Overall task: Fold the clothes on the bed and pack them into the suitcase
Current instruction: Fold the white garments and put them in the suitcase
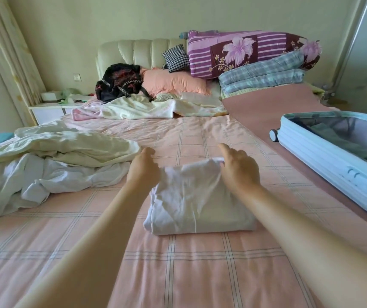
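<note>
I see my left hand and right hand gripping the far corners of the folded white garment, lying on the bed left of the open pale-blue suitcase

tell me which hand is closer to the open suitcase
Right. The right hand is at the far right corner of the folded white garment, on the side toward the suitcase; the left hand is at its far left corner, farther away.
</note>
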Demonstrator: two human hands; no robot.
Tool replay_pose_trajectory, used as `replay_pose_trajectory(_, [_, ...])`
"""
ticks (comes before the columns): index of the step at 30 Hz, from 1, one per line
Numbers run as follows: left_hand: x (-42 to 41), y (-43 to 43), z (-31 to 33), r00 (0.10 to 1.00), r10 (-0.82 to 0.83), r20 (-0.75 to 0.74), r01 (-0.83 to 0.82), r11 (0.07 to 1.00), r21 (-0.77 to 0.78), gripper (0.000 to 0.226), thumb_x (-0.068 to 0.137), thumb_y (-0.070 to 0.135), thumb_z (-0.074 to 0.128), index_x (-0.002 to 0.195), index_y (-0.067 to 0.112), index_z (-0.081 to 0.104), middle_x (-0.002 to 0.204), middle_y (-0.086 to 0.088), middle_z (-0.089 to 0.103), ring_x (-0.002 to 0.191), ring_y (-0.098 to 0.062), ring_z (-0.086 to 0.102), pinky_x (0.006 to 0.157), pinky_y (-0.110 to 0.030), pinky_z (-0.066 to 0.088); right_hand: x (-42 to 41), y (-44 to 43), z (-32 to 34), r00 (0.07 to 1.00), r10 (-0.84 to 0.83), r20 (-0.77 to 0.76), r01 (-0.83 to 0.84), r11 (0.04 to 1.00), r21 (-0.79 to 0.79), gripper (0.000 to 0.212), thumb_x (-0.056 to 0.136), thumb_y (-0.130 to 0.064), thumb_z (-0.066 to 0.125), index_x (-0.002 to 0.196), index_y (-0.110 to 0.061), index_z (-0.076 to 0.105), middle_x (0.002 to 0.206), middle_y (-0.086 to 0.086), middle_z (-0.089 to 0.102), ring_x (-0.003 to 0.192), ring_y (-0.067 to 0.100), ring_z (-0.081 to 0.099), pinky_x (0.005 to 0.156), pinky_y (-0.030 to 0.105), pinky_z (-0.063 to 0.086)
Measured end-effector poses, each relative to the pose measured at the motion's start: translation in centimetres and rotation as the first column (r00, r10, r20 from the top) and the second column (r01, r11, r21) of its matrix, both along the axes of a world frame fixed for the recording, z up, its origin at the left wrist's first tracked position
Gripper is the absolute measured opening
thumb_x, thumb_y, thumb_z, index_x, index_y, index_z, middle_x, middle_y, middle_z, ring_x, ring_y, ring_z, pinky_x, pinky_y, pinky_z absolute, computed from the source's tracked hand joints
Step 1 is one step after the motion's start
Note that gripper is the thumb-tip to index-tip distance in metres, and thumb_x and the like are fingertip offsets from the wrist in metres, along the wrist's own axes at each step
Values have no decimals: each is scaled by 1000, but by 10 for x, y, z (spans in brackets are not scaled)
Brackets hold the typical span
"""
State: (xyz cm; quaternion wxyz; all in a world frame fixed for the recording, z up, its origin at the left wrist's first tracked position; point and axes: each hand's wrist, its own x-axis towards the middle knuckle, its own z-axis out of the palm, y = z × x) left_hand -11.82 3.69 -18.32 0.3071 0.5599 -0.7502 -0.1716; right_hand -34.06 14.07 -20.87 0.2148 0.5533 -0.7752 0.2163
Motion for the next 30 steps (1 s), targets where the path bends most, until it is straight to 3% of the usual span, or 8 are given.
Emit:
replay_pose_trajectory(3, [-16, 4, -11, 997, -68, 41, 72, 992, -105, 46, 94, 3, 47, 135, 22, 52, 140, -4, 49, 114, -28, 57, 86, -34, 46, 0, -8, -14, 984, 43, -173, -29, 996, 84, 56, 78, -3, 53, 133, -14, 57, 131, 15, 56, 114, 37, 53, 93, 47, 43])
replay_pose_trajectory(8, [-43, 16, -42, 816, -441, 374, 464, 885, 31, 45, 104, 39, 36, 148, 31, 40, 157, 10, 37, 145, -13, 30, 120, -35, 18, 13, -13, -31, 906, 352, 234, -416, 845, 336, 48, 103, -42, 42, 149, -26, 45, 155, 1, 42, 144, 22, 35, 119, 42, 21])
replay_pose_trajectory(13, [-21, 4, -64, 748, -316, 584, 267, 948, 171, 65, 100, 63, 15, 157, 33, 11, 167, 3, 5, 153, -21, 1, 122, -48, -1, -17, -5, -45, 968, 66, 243, -198, 795, 573, 66, 102, -62, 17, 161, -32, 8, 169, 4, 2, 155, 20, -3, 125, 46, -2])
replay_pose_trajectory(17, [-16, 11, -51, 705, -182, 685, 134, 983, 124, 72, 101, 61, 17, 159, 23, 1, 166, -6, -5, 153, -26, -8, 122, -51, -6, -18, 5, -37, 997, -75, 31, 39, 777, 629, 66, 104, -57, 13, 161, -24, 11, 168, 13, -1, 155, 30, -4, 122, 54, -5])
replay_pose_trajectory(20, [-30, 33, -33, 730, -230, 644, 314, 949, -16, 60, 105, 46, 30, 157, 19, 17, 165, -2, 16, 152, -21, 11, 123, -44, 6, -3, 7, -21, 988, 33, -148, 52, 843, 536, 57, 106, -33, 25, 158, -12, 22, 167, 17, 3, 155, 31, -2, 123, 49, -5])
replay_pose_trajectory(23, [-45, 65, -34, 740, -472, 478, 509, 859, 61, 44, 106, 36, 30, 146, 22, 42, 154, 2, 40, 142, -18, 34, 118, -37, 22, 20, 10, -16, 951, 304, 62, -296, 828, 476, 55, 103, -19, 30, 157, -11, 26, 168, 11, 10, 155, 23, 5, 126, 40, 5])
replay_pose_trajectory(26, [-32, 79, -51, 702, -528, 479, 547, 830, 113, 50, 106, 38, 23, 155, 27, 29, 161, 10, 24, 150, -12, 16, 121, -32, 9, 29, 27, -31, 898, 322, 301, -439, 710, 550, 58, 107, -30, 22, 161, -13, 8, 169, 3, -1, 155, 14, -1, 126, 33, 1])
replay_pose_trajectory(30, [-2, 80, -53, 684, -481, 549, 481, 863, 157, 62, 104, 51, 24, 159, 25, 13, 166, 7, 6, 152, -8, -2, 123, -31, -4, 13, 48, -33, 963, 173, 206, -269, 667, 695, 65, 107, -47, 17, 161, -17, -4, 168, 4, -13, 154, 16, -12, 125, 35, -6])
